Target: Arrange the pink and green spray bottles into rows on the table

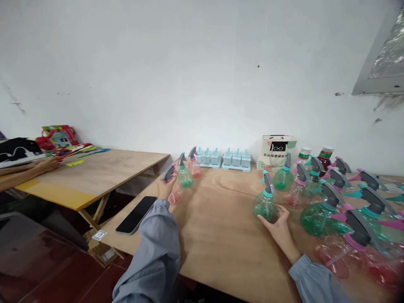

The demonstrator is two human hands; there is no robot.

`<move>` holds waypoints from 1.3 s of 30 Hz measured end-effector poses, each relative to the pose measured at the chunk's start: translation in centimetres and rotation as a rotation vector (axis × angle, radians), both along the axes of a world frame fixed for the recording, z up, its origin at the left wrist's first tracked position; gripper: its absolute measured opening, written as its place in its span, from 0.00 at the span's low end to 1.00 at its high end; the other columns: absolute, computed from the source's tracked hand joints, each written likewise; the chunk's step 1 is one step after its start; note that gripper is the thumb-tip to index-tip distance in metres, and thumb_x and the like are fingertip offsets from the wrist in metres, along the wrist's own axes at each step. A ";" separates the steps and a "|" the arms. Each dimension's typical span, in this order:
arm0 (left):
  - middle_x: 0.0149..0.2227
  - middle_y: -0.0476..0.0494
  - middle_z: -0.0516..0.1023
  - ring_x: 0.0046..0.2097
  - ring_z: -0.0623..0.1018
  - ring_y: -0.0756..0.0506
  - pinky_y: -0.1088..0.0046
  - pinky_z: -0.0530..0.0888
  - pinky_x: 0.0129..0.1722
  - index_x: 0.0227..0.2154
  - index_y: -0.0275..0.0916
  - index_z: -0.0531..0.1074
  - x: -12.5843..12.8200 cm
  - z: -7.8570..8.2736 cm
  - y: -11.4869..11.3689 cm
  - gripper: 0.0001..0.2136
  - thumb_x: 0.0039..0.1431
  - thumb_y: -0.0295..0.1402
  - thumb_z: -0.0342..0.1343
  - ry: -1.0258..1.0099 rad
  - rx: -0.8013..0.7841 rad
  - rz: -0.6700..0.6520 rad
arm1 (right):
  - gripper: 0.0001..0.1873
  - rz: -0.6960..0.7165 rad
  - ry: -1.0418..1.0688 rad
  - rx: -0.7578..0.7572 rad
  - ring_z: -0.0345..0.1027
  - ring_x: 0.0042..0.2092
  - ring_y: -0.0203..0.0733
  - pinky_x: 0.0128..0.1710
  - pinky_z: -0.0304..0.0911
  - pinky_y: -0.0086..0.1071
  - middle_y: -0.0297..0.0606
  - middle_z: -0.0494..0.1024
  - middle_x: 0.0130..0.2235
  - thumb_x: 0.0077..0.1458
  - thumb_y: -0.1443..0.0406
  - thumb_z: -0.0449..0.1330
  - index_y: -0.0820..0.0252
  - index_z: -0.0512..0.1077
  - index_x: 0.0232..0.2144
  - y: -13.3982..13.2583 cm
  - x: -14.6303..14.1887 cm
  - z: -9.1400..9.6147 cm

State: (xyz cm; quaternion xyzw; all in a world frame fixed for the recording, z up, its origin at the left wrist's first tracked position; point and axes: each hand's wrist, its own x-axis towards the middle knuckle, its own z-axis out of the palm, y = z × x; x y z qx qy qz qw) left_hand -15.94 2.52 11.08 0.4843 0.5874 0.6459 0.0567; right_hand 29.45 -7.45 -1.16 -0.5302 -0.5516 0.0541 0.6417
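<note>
My left hand [165, 187] is closed around the neck of a pink spray bottle [175, 195], which stands at the table's left side. A green spray bottle [186, 179] and a second pink spray bottle [196, 171] stand just behind it. Farther right, my right hand [277, 223] grips the lower body of another green spray bottle [263, 206], thumb in front and fingers around its right side. This bottle is upright with a grey and teal spray head. To its right crowd several more green and pink bottles, among them a large green one [318, 219].
A phone [136, 214] lies by my left forearm. Light blue popsicle molds [236, 160], a paper bag [276, 153] and two capped jars [325, 158] line the wall. On the separate left table [104, 168], another person's hand [47, 165] rests near colourful items.
</note>
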 end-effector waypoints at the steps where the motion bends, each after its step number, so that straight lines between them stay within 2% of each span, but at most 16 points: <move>1: 0.34 0.38 0.83 0.41 0.81 0.40 0.63 0.77 0.45 0.36 0.31 0.77 0.1 0.1 0.4 0.12 0.50 0.33 0.61 -0.007 -0.005 -0.010 | 0.47 0.001 -0.011 0.010 0.69 0.50 0.54 0.49 0.68 0.51 0.55 0.69 0.51 0.42 0.41 0.68 0.60 0.53 0.53 0.0 0.0 0.1; 7: 0.40 0.36 0.81 0.44 0.79 0.41 0.64 0.74 0.48 0.41 0.29 0.74 0.7 0.3 1.3 0.15 0.52 0.32 0.63 -0.034 -0.006 -0.023 | 0.49 -0.057 -0.122 -0.013 0.64 0.55 0.58 0.55 0.62 0.55 0.54 0.68 0.53 0.43 0.38 0.64 0.62 0.57 0.57 -0.3 0.0 0.3; 10: 0.52 0.34 0.75 0.52 0.75 0.40 0.62 0.70 0.55 0.52 0.29 0.65 1.1 0.3 0.5 0.28 0.50 0.35 0.67 -0.036 0.045 0.022 | 0.50 -0.113 -0.162 -0.055 0.63 0.55 0.59 0.55 0.60 0.55 0.52 0.69 0.51 0.42 0.36 0.63 0.62 0.61 0.57 -0.4 0.1 0.5; 13: 0.63 0.28 0.61 0.64 0.64 0.36 0.57 0.61 0.63 0.59 0.31 0.53 1.7 0.2 -1.2 0.36 0.53 0.37 0.66 -0.019 0.233 0.201 | 0.50 -0.149 -0.178 -0.088 0.63 0.54 0.60 0.55 0.59 0.55 0.50 0.70 0.49 0.40 0.34 0.62 0.61 0.63 0.54 -0.3 0.2 0.6; 15: 0.65 0.26 0.55 0.67 0.59 0.34 0.53 0.58 0.64 0.59 0.32 0.52 2.8 0.2 -2.9 0.33 0.56 0.37 0.62 0.000 0.405 0.329 | 0.51 -0.143 -0.162 -0.095 0.64 0.53 0.61 0.54 0.61 0.55 0.51 0.70 0.48 0.36 0.32 0.62 0.61 0.63 0.51 -0.3 0.0 0.4; 16: 0.65 0.25 0.55 0.67 0.59 0.33 0.52 0.59 0.63 0.58 0.33 0.52 3.6 0.2 -3.8 0.30 0.57 0.37 0.60 0.015 0.477 0.344 | 0.51 -0.126 -0.146 -0.106 0.65 0.52 0.61 0.52 0.62 0.55 0.51 0.70 0.47 0.35 0.32 0.63 0.61 0.63 0.50 -0.4 -0.2 0.3; 18: 0.62 0.25 0.60 0.64 0.63 0.31 0.48 0.63 0.61 0.55 0.36 0.57 6.4 0.1 -5.8 0.26 0.57 0.39 0.58 0.070 0.586 0.217 | 0.51 -0.069 -0.102 -0.134 0.68 0.50 0.60 0.48 0.66 0.53 0.51 0.71 0.46 0.32 0.33 0.65 0.60 0.61 0.49 -0.6 -0.9 -0.1; 19: 0.61 0.27 0.63 0.63 0.65 0.31 0.47 0.63 0.61 0.54 0.38 0.59 8.2 0.0 -6.7 0.25 0.56 0.40 0.58 0.118 0.566 0.043 | 0.50 -0.034 -0.081 -0.151 0.70 0.48 0.59 0.46 0.67 0.51 0.50 0.72 0.46 0.31 0.34 0.67 0.59 0.60 0.48 -0.8 -1.5 -0.3; 21: 0.58 0.31 0.68 0.62 0.68 0.32 0.47 0.63 0.61 0.54 0.42 0.63 12.7 -0.4 -8.4 0.26 0.54 0.41 0.62 0.214 0.354 -0.396 | 0.48 0.027 -0.056 -0.173 0.72 0.46 0.58 0.43 0.69 0.49 0.48 0.74 0.45 0.30 0.37 0.69 0.56 0.59 0.47 -1.3 -2.7 -0.8; 23: 0.61 0.32 0.66 0.63 0.66 0.32 0.48 0.61 0.63 0.57 0.44 0.62 17.5 -1.0 -9.6 0.34 0.48 0.41 0.68 0.168 0.117 -0.770 | 0.47 0.071 -0.060 -0.189 0.74 0.44 0.58 0.42 0.70 0.48 0.47 0.76 0.44 0.30 0.39 0.71 0.55 0.59 0.46 -1.8 -3.8 -1.1; 25: 0.65 0.32 0.60 0.67 0.62 0.30 0.48 0.59 0.65 0.61 0.44 0.59 21.8 -1.6 -10.1 0.44 0.40 0.40 0.73 0.063 -0.031 -1.012 | 0.45 0.096 -0.085 -0.203 0.75 0.44 0.59 0.41 0.71 0.49 0.47 0.77 0.43 0.29 0.41 0.71 0.55 0.59 0.44 -2.1 -4.5 -1.2; 26: 0.65 0.32 0.61 0.67 0.62 0.31 0.48 0.58 0.65 0.62 0.44 0.59 23.5 -1.9 -10.2 0.46 0.38 0.39 0.74 0.017 -0.069 -1.079 | 0.44 0.103 -0.101 -0.205 0.75 0.44 0.60 0.42 0.71 0.51 0.48 0.77 0.43 0.29 0.41 0.72 0.55 0.59 0.43 -2.2 -4.7 -1.3; 29: 0.60 0.35 0.67 0.63 0.66 0.35 0.53 0.61 0.64 0.61 0.44 0.60 26.5 -2.4 -9.8 0.43 0.42 0.37 0.73 -0.101 -0.105 -1.161 | 0.42 0.117 -0.176 -0.210 0.75 0.46 0.64 0.43 0.71 0.55 0.54 0.77 0.45 0.32 0.44 0.71 0.58 0.61 0.44 -2.8 -4.7 -1.0; 33: 0.57 0.36 0.69 0.55 0.73 0.40 0.58 0.67 0.59 0.59 0.44 0.62 26.4 -2.9 -9.3 0.41 0.42 0.35 0.73 -0.234 -0.143 -1.186 | 0.39 0.175 -0.347 -0.216 0.70 0.56 0.64 0.53 0.67 0.58 0.58 0.74 0.54 0.45 0.51 0.68 0.62 0.62 0.55 -4.9 -4.0 -0.2; 36: 0.59 0.37 0.67 0.53 0.74 0.41 0.60 0.68 0.57 0.57 0.45 0.66 25.3 -3.3 -9.3 0.37 0.40 0.33 0.72 -0.271 -0.158 -1.155 | 0.34 0.240 -0.468 -0.194 0.66 0.61 0.59 0.59 0.65 0.57 0.49 0.71 0.60 0.54 0.55 0.62 0.54 0.61 0.61 -7.5 -3.3 0.7; 39: 0.58 0.39 0.68 0.51 0.75 0.43 0.62 0.69 0.55 0.54 0.45 0.69 24.4 -3.4 -9.4 0.35 0.39 0.30 0.71 -0.275 -0.119 -1.100 | 0.28 0.240 -0.493 -0.099 0.68 0.60 0.56 0.56 0.70 0.55 0.37 0.71 0.61 0.58 0.58 0.59 0.41 0.63 0.61 -11.0 -1.3 1.3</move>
